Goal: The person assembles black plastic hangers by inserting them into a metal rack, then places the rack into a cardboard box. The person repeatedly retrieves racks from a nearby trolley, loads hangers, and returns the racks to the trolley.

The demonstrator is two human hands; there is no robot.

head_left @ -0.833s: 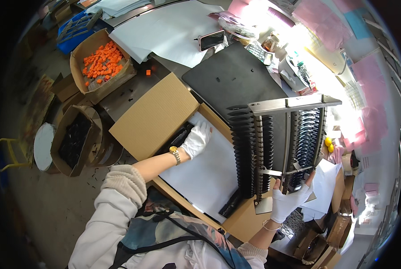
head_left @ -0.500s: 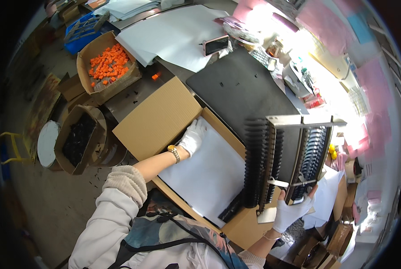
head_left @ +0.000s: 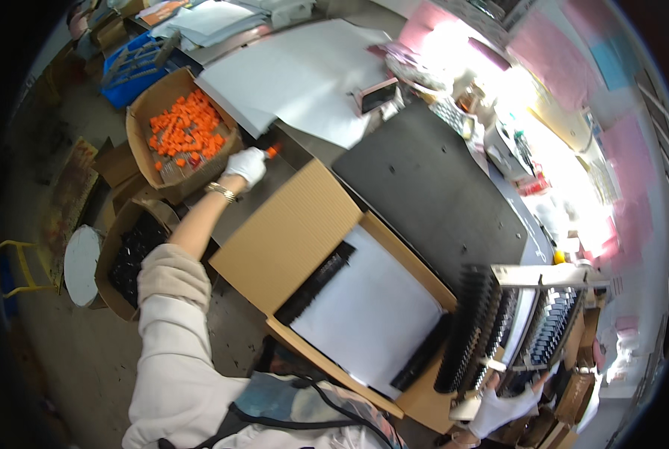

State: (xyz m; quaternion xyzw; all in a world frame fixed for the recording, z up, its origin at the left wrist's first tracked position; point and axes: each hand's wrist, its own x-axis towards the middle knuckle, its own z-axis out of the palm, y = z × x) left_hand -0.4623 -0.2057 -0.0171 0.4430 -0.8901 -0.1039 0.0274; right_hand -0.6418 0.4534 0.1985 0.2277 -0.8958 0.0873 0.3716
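Observation:
My left hand [head_left: 246,168], in a white glove, reaches over the table beside the box of orange pieces. Its fingertips meet or nearly meet a small orange piece [head_left: 273,150]; whether they grip it is hidden by the hand and blur. Low on the right, my gloved right hand [head_left: 505,410] holds the lower end of a metal frame with rows of black fins [head_left: 473,329], tilted above the carton's right side. The open cardboard carton [head_left: 286,236] lies in front of me, with a white sheet [head_left: 372,310] inside and black strips [head_left: 316,284] along two sides.
Left of the carton stand a cardboard box [head_left: 146,127] full of orange pieces and another box with black pieces [head_left: 136,251]. Behind the carton lies a dark flat board [head_left: 432,179]. A phone [head_left: 379,96] leans near white sheets [head_left: 297,71]. Further boxes [head_left: 574,396] stand at right.
My left hand has left the sheet in the carton and moved far left to the orange piece. My right hand has carried the finned frame lower and to the right; the view has shifted.

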